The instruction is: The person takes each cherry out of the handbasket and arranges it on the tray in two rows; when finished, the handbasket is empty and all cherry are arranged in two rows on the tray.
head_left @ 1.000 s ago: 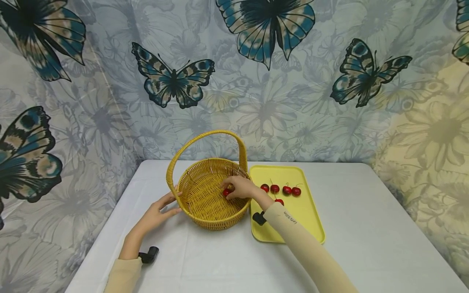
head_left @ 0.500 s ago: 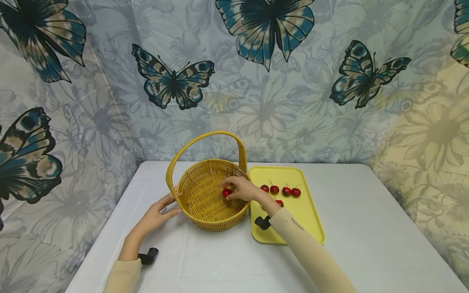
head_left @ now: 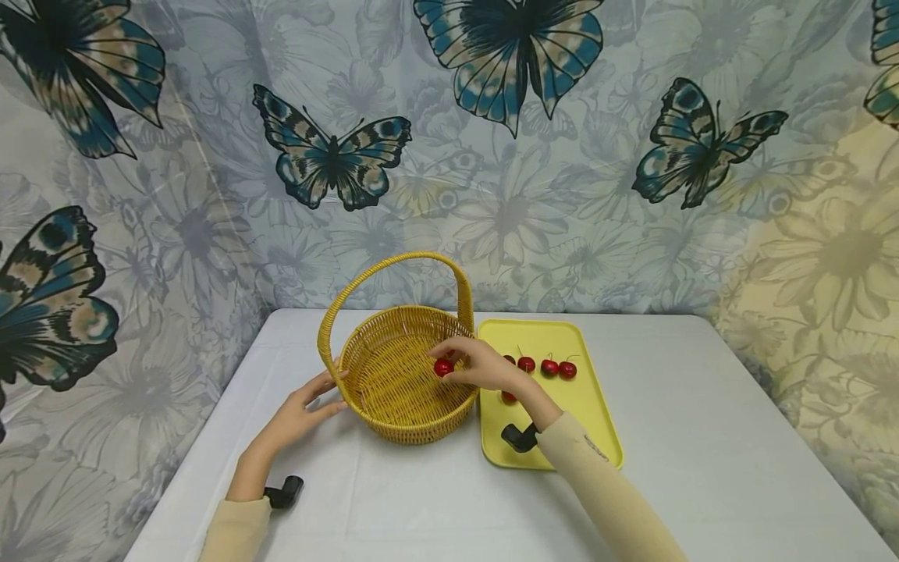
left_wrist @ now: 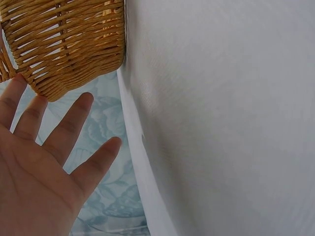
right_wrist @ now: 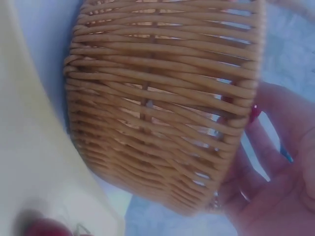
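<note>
In the head view my right hand (head_left: 477,365) reaches over the right rim of a yellow wicker basket (head_left: 400,398) and pinches a red cherry (head_left: 442,367) inside it. The right wrist view shows that cherry (right_wrist: 254,113) only partly, behind the basket's wall (right_wrist: 157,108). My left hand (head_left: 302,410) lies at the basket's left side, fingertips by the foot of its tall handle (head_left: 337,312). Its fingers are spread and nearly straight in the left wrist view, with some tips touching the woven wall (left_wrist: 69,44).
A yellow tray (head_left: 590,437) stands close against the basket's right side. Several cherries, among them a stemmed one (head_left: 567,370), lie on it, some partly behind my right hand and wrist. White cloth (head_left: 702,437) covers the table, with a butterfly-print curtain (head_left: 562,257) behind.
My right hand has shifted slightly right, toward the basket's rim, with the cherry still at its fingertips. A cherry on the tray shows from under my wrist. The left hand and basket stay put.
</note>
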Demonstrator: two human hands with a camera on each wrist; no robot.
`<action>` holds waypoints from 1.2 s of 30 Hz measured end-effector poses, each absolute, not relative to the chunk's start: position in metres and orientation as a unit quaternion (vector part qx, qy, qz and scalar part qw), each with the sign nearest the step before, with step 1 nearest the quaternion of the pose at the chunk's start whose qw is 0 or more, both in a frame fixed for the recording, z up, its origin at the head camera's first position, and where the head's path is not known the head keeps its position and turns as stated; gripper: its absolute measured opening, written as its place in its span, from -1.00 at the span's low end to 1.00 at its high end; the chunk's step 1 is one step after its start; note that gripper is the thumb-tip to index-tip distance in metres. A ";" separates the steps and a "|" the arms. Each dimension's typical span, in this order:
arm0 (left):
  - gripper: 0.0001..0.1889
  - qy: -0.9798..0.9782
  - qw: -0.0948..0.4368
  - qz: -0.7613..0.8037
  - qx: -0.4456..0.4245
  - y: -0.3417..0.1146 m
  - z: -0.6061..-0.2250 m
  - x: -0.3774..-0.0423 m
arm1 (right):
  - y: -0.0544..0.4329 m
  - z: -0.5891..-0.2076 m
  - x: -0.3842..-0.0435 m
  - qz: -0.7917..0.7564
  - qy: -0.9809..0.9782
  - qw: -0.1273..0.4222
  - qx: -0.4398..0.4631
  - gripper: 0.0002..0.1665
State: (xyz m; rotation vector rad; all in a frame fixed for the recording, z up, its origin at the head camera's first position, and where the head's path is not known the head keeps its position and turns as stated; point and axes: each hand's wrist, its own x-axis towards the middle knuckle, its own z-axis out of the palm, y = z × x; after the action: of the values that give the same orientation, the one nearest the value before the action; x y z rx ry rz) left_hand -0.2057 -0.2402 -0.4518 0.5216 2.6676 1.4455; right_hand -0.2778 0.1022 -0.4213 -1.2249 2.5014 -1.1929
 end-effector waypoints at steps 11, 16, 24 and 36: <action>-0.40 0.866 0.031 0.468 0.170 -0.240 -0.452 -0.206 | 0.123 -0.413 -0.261 -0.406 0.832 0.029 -0.378 -0.53; -0.41 0.866 0.028 0.468 0.172 -0.240 -0.452 -0.206 | 0.135 -0.412 -0.254 -0.415 0.835 0.022 -0.362 -0.54; -0.42 0.866 0.026 0.468 0.176 -0.240 -0.452 -0.205 | 0.157 -0.414 -0.246 -0.415 0.846 0.005 -0.333 -0.54; -0.38 0.868 0.033 0.467 0.167 -0.242 -0.456 -0.207 | 0.182 -0.406 -0.229 -0.413 0.856 -0.021 -0.311 -0.54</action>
State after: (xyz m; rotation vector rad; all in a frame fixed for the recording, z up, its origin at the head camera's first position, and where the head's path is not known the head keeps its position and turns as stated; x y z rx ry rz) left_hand -0.2073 -0.2416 -0.4560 0.5147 2.6696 1.4375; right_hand -0.2292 0.1823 -0.4065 -0.9889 2.7250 -1.3149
